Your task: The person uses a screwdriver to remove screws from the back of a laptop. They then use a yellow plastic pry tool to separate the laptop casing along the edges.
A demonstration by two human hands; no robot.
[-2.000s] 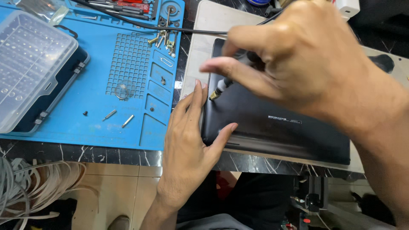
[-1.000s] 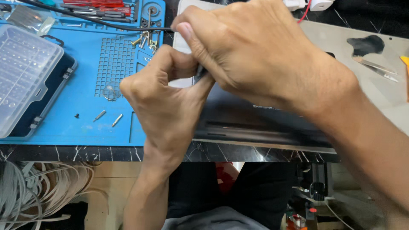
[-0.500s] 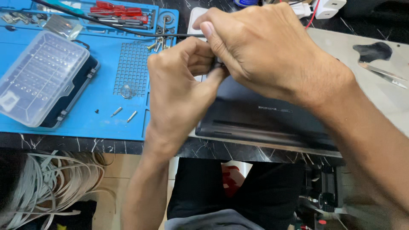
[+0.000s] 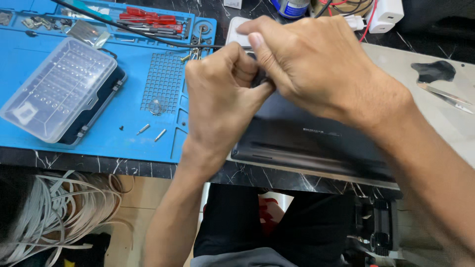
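Observation:
A dark laptop (image 4: pixel 307 138) lies bottom side up on a pale pad, right of a blue work mat (image 4: pixel 99 143). My left hand (image 4: pixel 217 104) is curled into a fist over the laptop's near-left corner. My right hand (image 4: pixel 316 69) reaches over from the right and presses against it. Between their fingertips sits a small dark tool (image 4: pixel 260 79), almost wholly hidden; both hands pinch it. The laptop's far-left part is covered by my hands.
On the mat stand a clear plastic parts case (image 4: pixel 59 94), a few loose screws (image 4: pixel 151 132) and red-handled tools (image 4: pixel 148 20) at the back. Metal tweezers (image 4: pixel 445 96) lie at the right. White cables (image 4: pixel 59 207) are piled on the floor below the table edge.
My left hand lifted off the laptop's lid and closed against my right hand around the tool. The hands have stayed joined there since, while the view shifted slightly.

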